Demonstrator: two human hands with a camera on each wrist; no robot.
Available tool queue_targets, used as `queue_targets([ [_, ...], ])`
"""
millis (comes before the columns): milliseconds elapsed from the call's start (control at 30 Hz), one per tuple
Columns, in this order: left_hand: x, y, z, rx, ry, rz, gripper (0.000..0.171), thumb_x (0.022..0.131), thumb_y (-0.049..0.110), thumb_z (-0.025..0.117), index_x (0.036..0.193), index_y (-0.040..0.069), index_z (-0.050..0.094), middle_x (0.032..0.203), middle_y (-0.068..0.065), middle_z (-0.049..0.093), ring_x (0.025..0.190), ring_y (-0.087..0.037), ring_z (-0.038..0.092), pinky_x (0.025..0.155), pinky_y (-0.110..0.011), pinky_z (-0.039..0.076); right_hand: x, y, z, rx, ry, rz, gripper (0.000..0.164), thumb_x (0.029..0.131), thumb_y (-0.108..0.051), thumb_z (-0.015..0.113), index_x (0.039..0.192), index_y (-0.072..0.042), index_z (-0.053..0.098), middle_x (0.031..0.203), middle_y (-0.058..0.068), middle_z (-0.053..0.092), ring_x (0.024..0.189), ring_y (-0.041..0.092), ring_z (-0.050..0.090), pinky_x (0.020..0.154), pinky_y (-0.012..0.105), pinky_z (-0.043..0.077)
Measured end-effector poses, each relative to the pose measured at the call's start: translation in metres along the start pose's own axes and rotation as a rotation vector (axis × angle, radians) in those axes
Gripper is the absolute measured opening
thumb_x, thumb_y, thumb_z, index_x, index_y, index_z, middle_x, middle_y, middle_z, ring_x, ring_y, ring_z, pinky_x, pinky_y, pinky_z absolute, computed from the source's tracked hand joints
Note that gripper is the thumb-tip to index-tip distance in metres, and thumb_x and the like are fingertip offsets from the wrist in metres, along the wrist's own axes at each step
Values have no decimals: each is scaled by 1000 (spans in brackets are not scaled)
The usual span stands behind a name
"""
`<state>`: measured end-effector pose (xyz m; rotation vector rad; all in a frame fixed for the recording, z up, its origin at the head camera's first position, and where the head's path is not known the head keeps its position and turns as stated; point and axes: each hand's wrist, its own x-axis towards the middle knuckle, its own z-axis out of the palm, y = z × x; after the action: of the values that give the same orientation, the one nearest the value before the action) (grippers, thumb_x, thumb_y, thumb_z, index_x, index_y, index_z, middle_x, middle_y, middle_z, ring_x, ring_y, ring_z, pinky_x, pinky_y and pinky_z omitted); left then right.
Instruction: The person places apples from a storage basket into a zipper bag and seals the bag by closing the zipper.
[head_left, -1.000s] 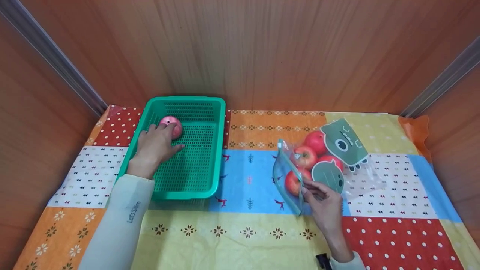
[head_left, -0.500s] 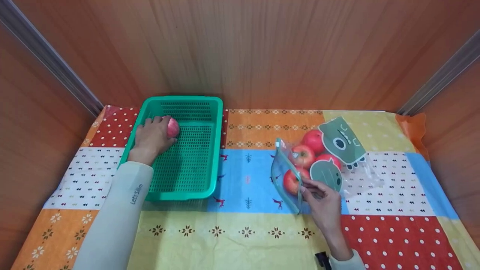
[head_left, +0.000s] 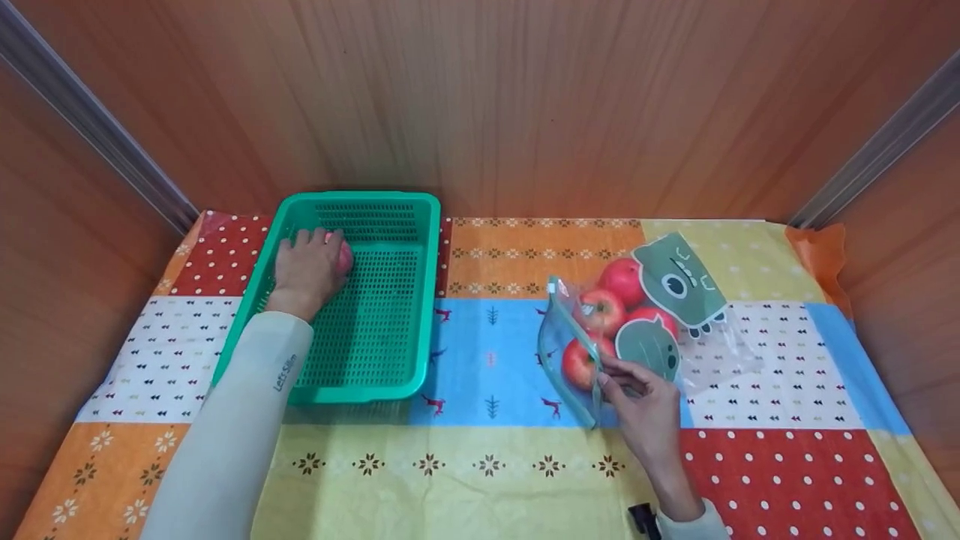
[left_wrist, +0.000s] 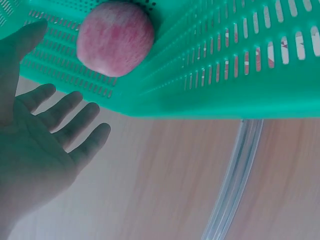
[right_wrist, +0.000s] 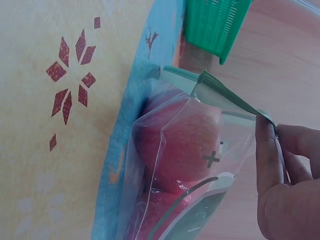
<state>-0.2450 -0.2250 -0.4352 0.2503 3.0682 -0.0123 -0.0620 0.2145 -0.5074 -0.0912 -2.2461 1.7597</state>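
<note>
In the head view my left hand (head_left: 306, 270) reaches into the green plastic basket (head_left: 433, 300), over an apple (head_left: 345, 261) near its far left corner and partly hiding it. Its fingers look spread and apart from the pinkish-red apple (left_wrist: 116, 39) in the left wrist view. On the right, a clear zip bag (head_left: 679, 277) with green cartoon prints lies on its side, its mouth facing the basket. Several red apples (head_left: 602, 311) are inside. My right hand (head_left: 645, 397) pinches the near edge of the bag's mouth between thumb and fingers, plainly seen in the right wrist view.
A patchwork-print cloth (head_left: 487, 480) covers the table. Wooden panels (head_left: 495, 112) close off the back and both sides. An orange flap (head_left: 819, 259) sticks up at the right edge. The bag and basket stand apart, with blue cloth between them.
My left hand has moved over the apple in the basket and covers more of it. The right hand keeps its hold on the bag's mouth. The head view has shifted slightly.
</note>
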Motion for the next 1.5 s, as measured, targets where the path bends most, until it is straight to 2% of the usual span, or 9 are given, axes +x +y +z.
queue_targets([
  [233, 5, -8, 5, 82, -37, -2, 91, 83, 12, 88, 155, -7, 36, 148, -35, 47, 137, -55, 44, 111, -67, 44, -1, 0, -1, 2, -2, -13, 28, 91, 10, 75, 120, 9, 74, 102, 25, 75, 85, 6, 75, 75, 21, 61],
  [533, 11, -20, 4, 54, -134, -24, 95, 83, 10, 87, 156, -11, 30, 146, -40, 43, 137, -59, 40, 109, -69, 45, 0, -1, 0, 19, -6, 16, 29, 91, 12, 74, 120, 8, 75, 103, 24, 75, 85, 9, 75, 75, 24, 62],
  [700, 12, -27, 3, 30, -151, -13, 92, 83, 8, 87, 152, -13, 32, 141, -42, 45, 134, -60, 42, 108, -70, 45, 0, 0, 1, 9, -9, 17, 29, 91, 12, 74, 120, 7, 75, 103, 23, 76, 85, 9, 75, 75, 24, 62],
  [1000, 20, -26, -1, 21, -183, 7, 92, 82, 6, 88, 152, -12, 32, 141, -43, 45, 134, -61, 42, 109, -70, 43, 1, -1, -1, -10, -11, 39, 30, 91, 11, 75, 120, 6, 75, 103, 21, 76, 85, 9, 75, 75, 24, 62],
  [1167, 23, -25, -3, 20, -190, 10, 90, 79, 5, 90, 149, -13, 36, 139, -43, 47, 133, -61, 44, 108, -70, 44, 3, -3, -3, -25, -32, 34, 30, 92, 10, 74, 122, 7, 74, 104, 23, 75, 86, 7, 74, 75, 22, 61],
  [1500, 35, -23, -1, 4, -211, 2, 94, 78, 5, 91, 153, -9, 35, 143, -42, 46, 135, -62, 42, 110, -72, 42, 7, -3, -6, -14, -92, 44, 33, 92, 9, 74, 125, 10, 71, 110, 27, 74, 87, 5, 73, 79, 19, 60],
])
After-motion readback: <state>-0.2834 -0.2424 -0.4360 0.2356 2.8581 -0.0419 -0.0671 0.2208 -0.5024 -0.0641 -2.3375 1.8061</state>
